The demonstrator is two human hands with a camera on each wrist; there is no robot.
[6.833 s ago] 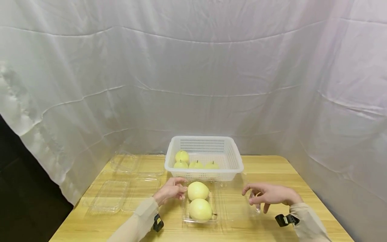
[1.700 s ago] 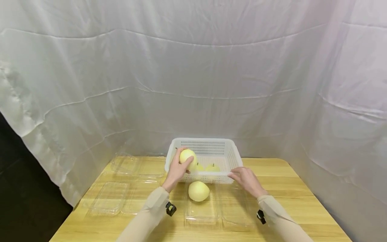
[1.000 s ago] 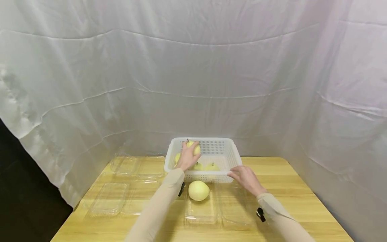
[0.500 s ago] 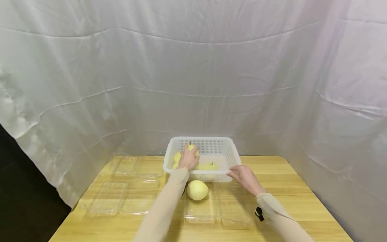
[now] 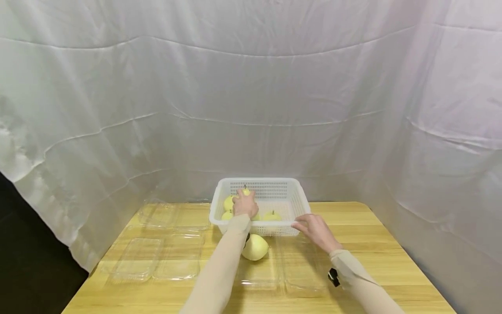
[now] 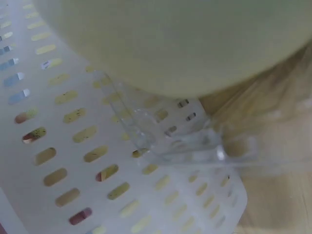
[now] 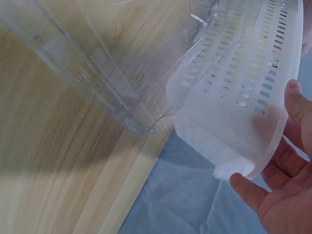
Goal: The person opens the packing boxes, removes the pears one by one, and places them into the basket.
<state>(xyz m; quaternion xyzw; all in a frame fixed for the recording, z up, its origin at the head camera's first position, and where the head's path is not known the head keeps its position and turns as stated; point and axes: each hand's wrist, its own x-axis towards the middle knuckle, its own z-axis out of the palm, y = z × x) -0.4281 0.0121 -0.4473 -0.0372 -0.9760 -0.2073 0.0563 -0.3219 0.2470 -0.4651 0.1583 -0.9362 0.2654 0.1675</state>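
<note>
A white plastic basket (image 5: 301, 205) with slotted walls stands at the back middle of the table. Reaching into it, my left hand (image 5: 245, 206) holds a yellow pear (image 5: 246, 192), mostly covered by the fingers. Other pears lie around that hand, among them one at the left (image 5: 229, 203) and one at the front (image 5: 272, 216). My right hand (image 5: 316, 230) grips the basket's front right corner; the right wrist view shows thumb and fingers (image 7: 287, 195) about its rim. Another pear (image 5: 256, 247) sits in an open clear clamshell box (image 5: 260, 277) before the basket, partly behind my left wrist.
Two more open clear clamshell boxes lie on the left of the table, a nearer one (image 5: 137, 261) and a farther one (image 5: 157, 214). The wooden table (image 5: 364, 244) is bordered by hanging grey-white cloth (image 5: 266, 100). In the left wrist view, the boxed pear (image 6: 180, 48) blocks much of the scene.
Of two pears in the middle box earlier, one remains there. My left hand has carried a pear into the basket and lowered it toward the back left. My right hand moved from the lid to the basket rim.
</note>
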